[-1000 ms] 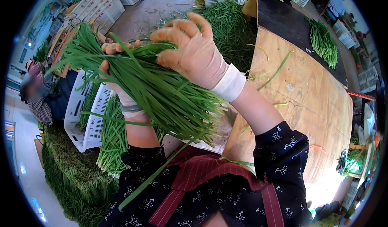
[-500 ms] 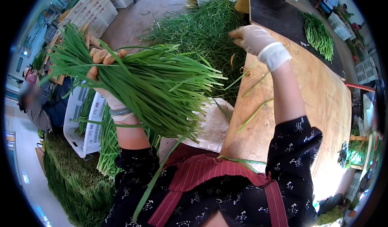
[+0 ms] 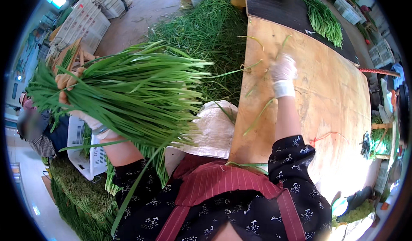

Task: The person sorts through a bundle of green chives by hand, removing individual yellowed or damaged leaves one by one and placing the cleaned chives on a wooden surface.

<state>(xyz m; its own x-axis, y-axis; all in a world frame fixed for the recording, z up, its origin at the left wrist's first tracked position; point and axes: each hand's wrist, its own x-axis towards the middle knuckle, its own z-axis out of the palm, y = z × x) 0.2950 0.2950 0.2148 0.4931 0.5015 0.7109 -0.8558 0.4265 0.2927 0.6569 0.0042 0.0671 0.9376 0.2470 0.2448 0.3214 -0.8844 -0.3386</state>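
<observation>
In my gloved left hand is a big bunch of garlic chives, long flat green leaves with paler cut ends pointing right. The fingers are closed round the leafy part, and the bunch is raised in front of me at the left. My gloved right hand is over the wooden tabletop, smeared by motion, so its fingers cannot be made out. Close to it lie a few loose chive leaves. A thin red string lies farther right on the board.
A heap of loose greens lies beyond the bunch. White crates are stacked far left, and another crate holds greens beside my left arm. Trimmed greens rest on the dark tabletop. A person is at the left.
My left hand has moved left with the chive bunch, which now lies more level. The right hand has come nearer from beside the heap and is now over the board.
</observation>
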